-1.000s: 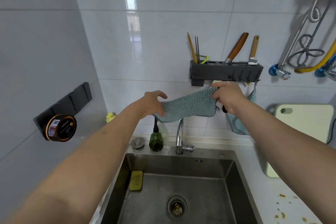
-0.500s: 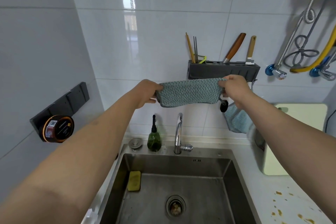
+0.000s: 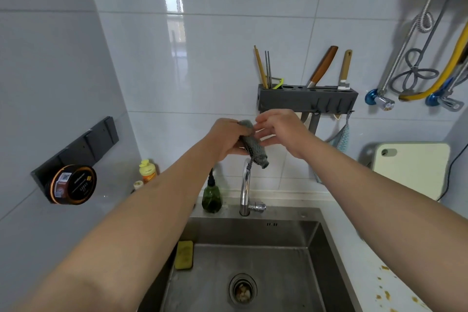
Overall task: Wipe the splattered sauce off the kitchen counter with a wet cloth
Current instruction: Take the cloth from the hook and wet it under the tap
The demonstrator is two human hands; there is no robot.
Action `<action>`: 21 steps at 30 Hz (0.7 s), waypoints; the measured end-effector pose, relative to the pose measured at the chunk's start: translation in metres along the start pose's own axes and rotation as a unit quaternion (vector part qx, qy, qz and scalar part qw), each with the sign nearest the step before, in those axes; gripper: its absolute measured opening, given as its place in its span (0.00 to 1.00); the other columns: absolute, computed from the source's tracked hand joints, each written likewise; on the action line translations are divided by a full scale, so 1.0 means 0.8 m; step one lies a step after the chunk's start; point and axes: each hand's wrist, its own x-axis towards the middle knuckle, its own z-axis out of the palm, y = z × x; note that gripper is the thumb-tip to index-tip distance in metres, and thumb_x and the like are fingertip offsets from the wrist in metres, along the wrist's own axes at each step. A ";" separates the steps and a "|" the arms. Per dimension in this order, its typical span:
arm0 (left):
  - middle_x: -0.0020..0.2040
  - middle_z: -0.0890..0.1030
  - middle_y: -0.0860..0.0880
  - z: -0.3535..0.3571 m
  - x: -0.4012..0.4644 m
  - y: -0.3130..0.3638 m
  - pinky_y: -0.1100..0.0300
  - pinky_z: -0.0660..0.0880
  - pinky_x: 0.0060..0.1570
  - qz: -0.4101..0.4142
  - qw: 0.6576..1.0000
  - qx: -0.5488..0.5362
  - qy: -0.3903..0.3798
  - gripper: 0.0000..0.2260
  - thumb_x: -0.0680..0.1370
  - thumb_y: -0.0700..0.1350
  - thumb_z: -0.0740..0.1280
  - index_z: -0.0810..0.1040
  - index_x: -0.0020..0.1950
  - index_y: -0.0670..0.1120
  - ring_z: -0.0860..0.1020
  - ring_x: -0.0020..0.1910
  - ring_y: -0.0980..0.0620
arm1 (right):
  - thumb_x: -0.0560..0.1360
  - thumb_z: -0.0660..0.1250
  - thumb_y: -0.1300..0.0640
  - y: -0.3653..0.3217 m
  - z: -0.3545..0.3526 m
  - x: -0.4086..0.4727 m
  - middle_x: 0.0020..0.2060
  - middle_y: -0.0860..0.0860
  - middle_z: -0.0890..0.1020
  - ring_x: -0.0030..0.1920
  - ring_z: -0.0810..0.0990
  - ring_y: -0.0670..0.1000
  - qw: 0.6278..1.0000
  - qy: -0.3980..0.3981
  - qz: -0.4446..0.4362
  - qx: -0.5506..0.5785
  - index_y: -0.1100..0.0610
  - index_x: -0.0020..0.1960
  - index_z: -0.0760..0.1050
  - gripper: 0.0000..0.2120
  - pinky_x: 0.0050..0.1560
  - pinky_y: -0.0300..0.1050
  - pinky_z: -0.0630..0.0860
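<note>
Bunching: the cloth (image 3: 252, 145) that was stretched wide between both hands a moment ago is now gathered into a tight roll, so the spreading-out is over and the cloth is compact enough to wet.
Left hand: the left hand (image 3: 228, 138) has its fingers curled round the upper part of the roll and grips it firmly; the lower end of the cloth hangs out below those fingers, with a thin cord dangling from it.
Right hand: the right hand (image 3: 278, 129) has let go of the far edge it held half a second ago and has come in close, its fingers loosely bent and spread, the tips just beside the roll (whether they touch it I cannot tell).
Cloth's place: it sits above the tap (image 3: 245, 185), directly below the left fingers, and over the sink (image 3: 326, 248), well apart from the mess.
Sauce: the brown splatter (image 3: 386, 291) lies on the counter (image 3: 354, 256) far below and to the right of the right fingers, untouched as yet.
Meaning for the task: the cloth looks dry (no drips show), so wetting under the tap is probably the step in hand, and the wiping itself has not begun.
Next move: the free right fingers are well placed to drop to the tap lever while the left keeps the roll.
Risk: the dangling cord could snag on the spout.
</note>
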 end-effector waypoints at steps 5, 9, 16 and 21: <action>0.56 0.84 0.36 -0.012 -0.003 0.006 0.42 0.84 0.53 0.011 0.994 -0.098 -0.048 0.12 0.80 0.30 0.66 0.75 0.63 0.35 0.86 0.53 0.39 | 0.72 0.75 0.51 0.034 -0.008 0.007 0.54 0.53 0.84 0.56 0.83 0.55 0.992 -0.056 0.031 -0.105 0.54 0.59 0.79 0.17 0.59 0.56 0.79; 0.59 0.82 0.37 -0.019 -0.011 0.011 0.42 0.84 0.53 0.033 0.999 -0.020 -0.010 0.23 0.75 0.27 0.71 0.72 0.67 0.43 0.85 0.54 0.38 | 0.73 0.74 0.65 0.041 0.002 0.004 0.50 0.58 0.86 0.53 0.85 0.59 0.995 -0.081 0.040 -0.041 0.58 0.56 0.81 0.13 0.56 0.60 0.82; 0.63 0.80 0.40 -0.072 -0.028 -0.035 0.46 0.82 0.59 -0.059 0.981 0.119 -0.142 0.15 0.75 0.29 0.72 0.80 0.61 0.39 0.80 0.63 0.40 | 0.71 0.74 0.69 0.066 0.025 -0.010 0.51 0.58 0.86 0.53 0.85 0.59 0.980 -0.163 0.091 -0.068 0.59 0.55 0.82 0.14 0.53 0.55 0.83; 0.64 0.79 0.38 -0.114 -0.031 -0.092 0.49 0.84 0.50 -0.146 0.975 0.138 -0.098 0.16 0.76 0.28 0.70 0.78 0.62 0.39 0.80 0.61 0.37 | 0.74 0.76 0.60 0.100 0.058 -0.024 0.48 0.58 0.87 0.48 0.87 0.56 0.953 -0.213 0.152 -0.153 0.64 0.60 0.78 0.17 0.48 0.49 0.84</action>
